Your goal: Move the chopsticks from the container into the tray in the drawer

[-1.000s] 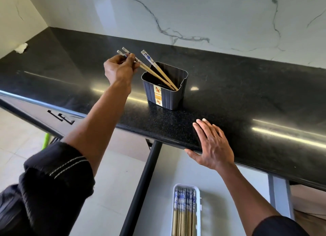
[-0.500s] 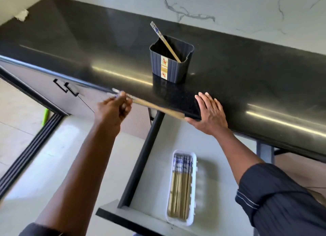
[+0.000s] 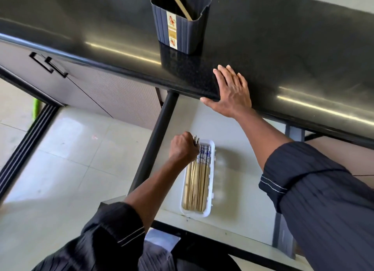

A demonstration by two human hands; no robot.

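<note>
Held in a closed grip by the left hand, the decorated ends of a few chopsticks are being laid at the far end of the tray, while the right hand is pressed flat and holds nothing on the edge of the black counter, above the tray. Around the tray, the open drawer is seen, and a full row of chopsticks is already placed in the tray. Beyond the tray, on the counter, one last chopstick is left in the dark container, so the task is judged nearly finished.
</note>
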